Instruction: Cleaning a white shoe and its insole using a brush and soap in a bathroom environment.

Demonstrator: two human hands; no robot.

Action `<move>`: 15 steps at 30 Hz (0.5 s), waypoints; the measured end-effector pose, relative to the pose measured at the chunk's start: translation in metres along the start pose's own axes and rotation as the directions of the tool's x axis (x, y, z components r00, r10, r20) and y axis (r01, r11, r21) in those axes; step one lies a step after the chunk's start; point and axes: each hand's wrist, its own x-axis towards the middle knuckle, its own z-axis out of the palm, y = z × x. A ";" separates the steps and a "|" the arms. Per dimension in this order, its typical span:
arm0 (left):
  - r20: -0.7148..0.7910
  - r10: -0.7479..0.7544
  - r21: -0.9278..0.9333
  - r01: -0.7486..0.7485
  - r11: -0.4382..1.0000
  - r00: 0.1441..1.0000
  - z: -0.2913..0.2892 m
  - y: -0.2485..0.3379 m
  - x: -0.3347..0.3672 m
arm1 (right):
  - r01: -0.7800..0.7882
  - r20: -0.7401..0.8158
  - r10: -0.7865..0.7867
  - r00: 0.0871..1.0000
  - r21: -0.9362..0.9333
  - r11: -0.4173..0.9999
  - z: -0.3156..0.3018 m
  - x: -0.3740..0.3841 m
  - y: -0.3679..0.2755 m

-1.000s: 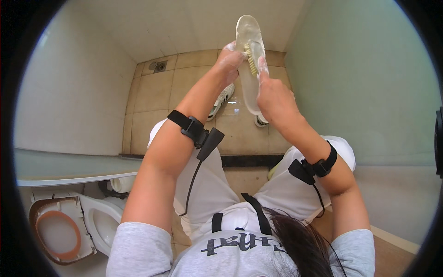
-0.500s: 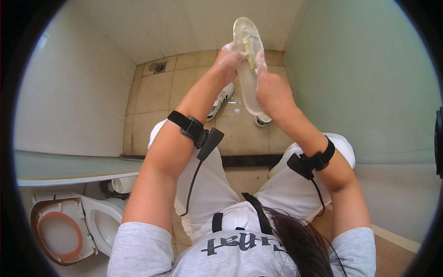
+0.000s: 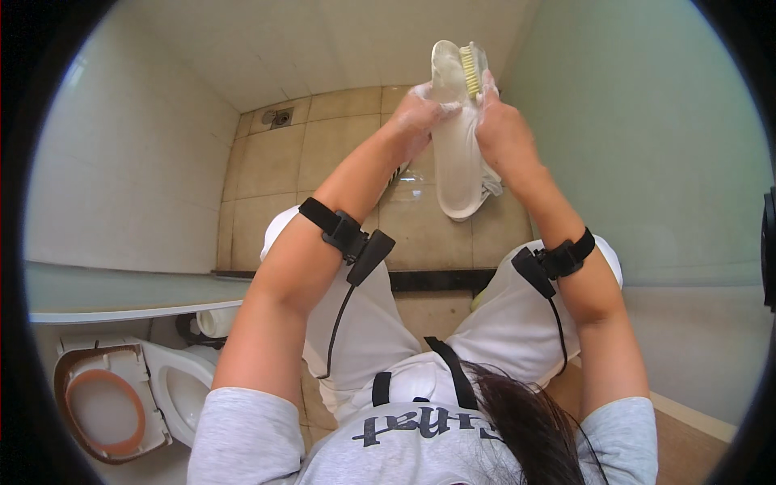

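A white shoe [image 3: 458, 166] is held up in front of me, its pale sole toward me and a bit of its laces [image 3: 490, 183] at the lower right edge. My left hand [image 3: 422, 113] is closed on the shoe's left side, with white suds on the fingers. My right hand [image 3: 503, 129], also sudsy, grips a clear-backed scrub brush [image 3: 470, 71] with pale yellow bristles. The brush lies along the upper right edge of the shoe, bristles toward the sole. My right palm hides part of the brush handle.
Beige tiles with a floor drain [image 3: 280, 119] lie ahead. Another shoe [image 3: 396, 175] shows partly behind my left forearm. A frosted glass panel [image 3: 638, 162] stands at the right. A toilet [image 3: 179, 396] with a raised lid is at the lower left. A dark sill [image 3: 436, 280] crosses the floor.
The shoe has shifted right and rolled so its side and laces show. The brush has moved from the middle of the sole to the upper right edge, my right hand rising with it.
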 end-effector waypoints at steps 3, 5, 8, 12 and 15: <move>-0.069 -0.001 -0.026 -0.001 1.000 0.998 -0.019 0.002 0.008 | 0.006 0.106 -0.005 0.994 -0.009 1.000 0.005 -0.019 -0.022; -0.147 -0.043 -0.016 0.042 0.999 0.988 -0.024 0.007 0.006 | 0.021 0.198 -0.007 0.980 -0.071 0.997 0.001 -0.041 -0.040; -0.170 -0.035 -0.063 0.025 0.998 0.985 -0.024 0.006 0.008 | 0.061 0.224 -0.037 0.974 -0.102 0.993 -0.007 -0.058 -0.051; -0.113 -0.078 0.043 0.084 0.996 0.990 -0.010 0.016 -0.001 | 0.046 0.192 -0.023 0.981 -0.116 0.992 -0.012 -0.047 -0.043; -0.013 -0.078 0.024 0.078 0.997 0.997 -0.004 0.010 -0.006 | 0.000 0.095 0.012 0.995 -0.132 0.991 -0.006 -0.025 -0.027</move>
